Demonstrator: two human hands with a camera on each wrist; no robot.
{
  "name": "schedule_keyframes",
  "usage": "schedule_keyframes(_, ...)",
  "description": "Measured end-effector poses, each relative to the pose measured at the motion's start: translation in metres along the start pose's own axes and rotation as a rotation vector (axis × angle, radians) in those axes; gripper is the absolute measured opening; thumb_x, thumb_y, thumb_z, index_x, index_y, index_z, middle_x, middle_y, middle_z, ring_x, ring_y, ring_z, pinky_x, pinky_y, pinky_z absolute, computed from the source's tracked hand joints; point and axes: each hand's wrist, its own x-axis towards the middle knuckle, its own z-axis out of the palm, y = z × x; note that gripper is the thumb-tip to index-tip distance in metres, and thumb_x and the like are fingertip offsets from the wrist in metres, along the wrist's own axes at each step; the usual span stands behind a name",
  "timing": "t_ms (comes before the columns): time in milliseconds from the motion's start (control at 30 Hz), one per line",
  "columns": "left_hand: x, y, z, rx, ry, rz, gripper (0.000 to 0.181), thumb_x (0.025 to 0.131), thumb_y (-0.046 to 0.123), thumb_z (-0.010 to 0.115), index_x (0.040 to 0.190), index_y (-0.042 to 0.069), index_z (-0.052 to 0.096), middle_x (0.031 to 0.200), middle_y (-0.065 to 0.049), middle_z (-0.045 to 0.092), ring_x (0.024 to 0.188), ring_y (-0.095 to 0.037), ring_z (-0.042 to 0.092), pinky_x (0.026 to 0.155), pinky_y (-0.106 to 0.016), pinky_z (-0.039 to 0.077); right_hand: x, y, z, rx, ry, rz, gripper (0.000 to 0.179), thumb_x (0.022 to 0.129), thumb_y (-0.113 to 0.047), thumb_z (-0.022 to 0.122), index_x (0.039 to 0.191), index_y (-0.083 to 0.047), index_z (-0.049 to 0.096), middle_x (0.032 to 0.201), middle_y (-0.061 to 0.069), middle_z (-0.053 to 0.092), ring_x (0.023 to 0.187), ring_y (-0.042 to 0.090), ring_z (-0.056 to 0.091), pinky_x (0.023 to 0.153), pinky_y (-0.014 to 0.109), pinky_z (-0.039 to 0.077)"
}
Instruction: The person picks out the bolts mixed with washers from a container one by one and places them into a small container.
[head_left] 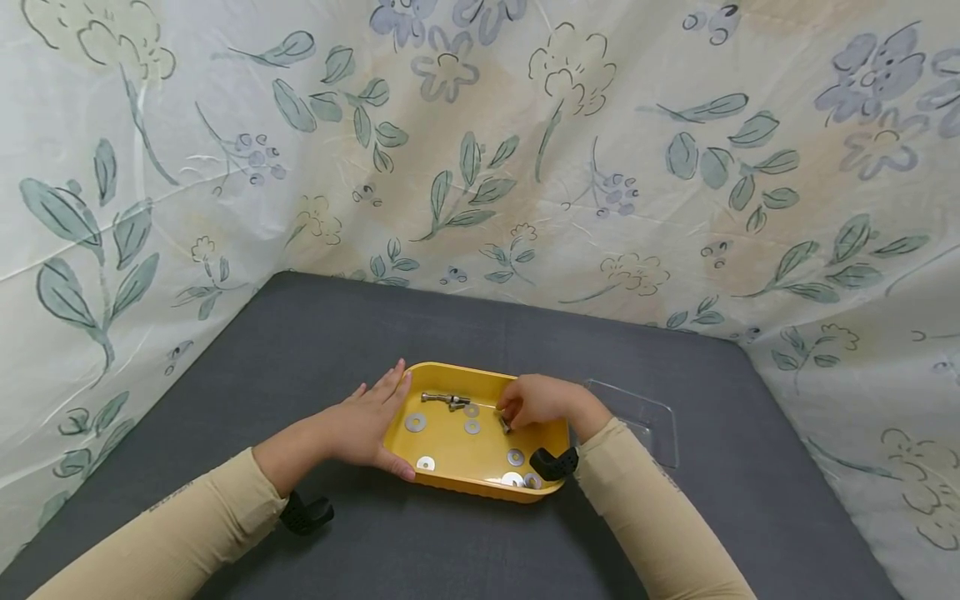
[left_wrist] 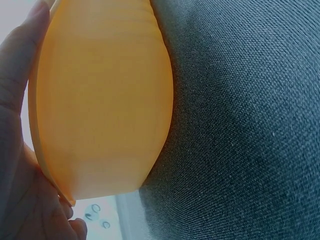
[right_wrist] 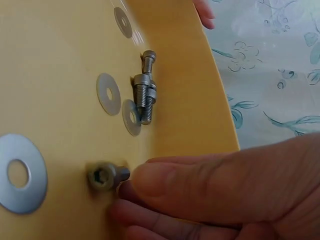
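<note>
A yellow tray holds several metal washers and socket head screws. My left hand lies spread along the tray's left end, thumb at the near corner and fingers up by the far corner; in the left wrist view it touches the rim of the tray's outer wall. Inside the tray's right half, my right hand pinches one socket head screw by its threaded end between thumb and fingers. That screw's hex socket faces the right wrist camera, and its tip is hidden by the fingers.
Right of the tray a clear plastic container lies on the dark grey table, partly behind the right forearm. Floral sheeting hangs around the table's back and sides. Black wrist straps show on both arms.
</note>
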Motion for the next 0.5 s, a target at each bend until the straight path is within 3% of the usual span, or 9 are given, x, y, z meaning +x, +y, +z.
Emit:
schedule_keyframes(233, 0.000, 0.000, 0.001, 0.000, 0.006, 0.000, 0.137, 0.051, 0.087, 0.051, 0.147, 0.006, -0.004, 0.151, -0.009, -0.016, 0.140, -0.025, -0.003, 0.107, -0.056, 0.011, 0.007, 0.001, 0.005, 0.034, -0.004, -0.054, 0.030, 0.081, -0.001, 0.066, 0.111, -0.007, 0.065, 0.097, 0.000, 0.063, 0.083, 0.012, 0.055, 0.076, 0.029, 0.047)
schedule_keyframes(500, 0.000, -0.002, 0.004, 0.003, 0.013, -0.006, 0.136, 0.051, 0.088, 0.050, 0.147, 0.008, -0.005, 0.151, -0.008, -0.017, 0.140, -0.023, -0.004, 0.107, -0.055, 0.011, 0.014, 0.001, 0.011, 0.018, 0.020, -0.171, 0.025, 0.084, -0.002, 0.064, 0.108, -0.007, 0.066, 0.095, -0.001, 0.064, 0.085, 0.009, 0.057, 0.077, 0.025, 0.047)
